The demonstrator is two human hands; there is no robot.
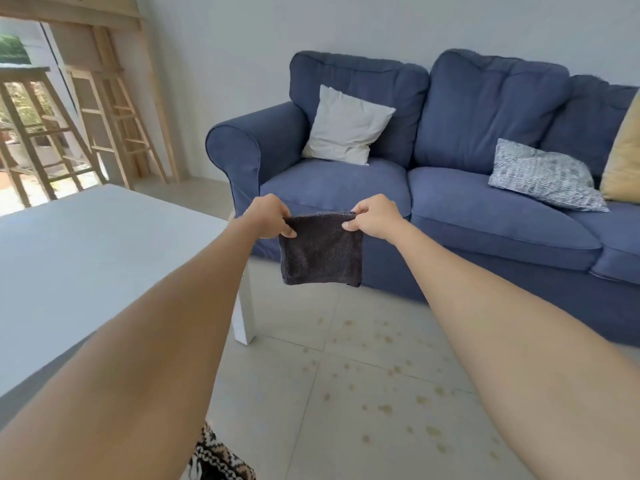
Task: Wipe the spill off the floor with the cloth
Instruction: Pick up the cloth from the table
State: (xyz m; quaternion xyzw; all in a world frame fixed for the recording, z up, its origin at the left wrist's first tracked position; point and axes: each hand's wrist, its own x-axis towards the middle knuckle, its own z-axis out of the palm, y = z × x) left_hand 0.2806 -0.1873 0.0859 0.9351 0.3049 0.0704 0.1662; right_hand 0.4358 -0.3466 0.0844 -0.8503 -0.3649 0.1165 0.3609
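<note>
Cloth [321,251] was dark grey, fuzzy terry, folded into a rough square, hanging flat in the air in front of the sofa [450,188], above the floor [277,410] and well clear of it. Top edge pulled taut between both hands. Left hand [266,216] pinched the top left corner, fingers [289,233] closed on the fabric. Right hand [374,216] pinched the top right corner, fingers likewise closed on it. Both arms stretched out forward.

Spill [391,386] was many small brownish-yellow drops scattered over the pale floor tiles, below and to the right of the cloth, between the white table [86,258] and the sofa. Cloth not touching the spill.

Sofa was blue, with a white cushion [346,126], a striped cushion [543,174] and a yellow cushion [623,157] on it. Wooden stools [114,123] stood at the far left by the window. No containers visible. Patterned fabric [218,459] showed at the bottom edge; couldn't tell what it was.
</note>
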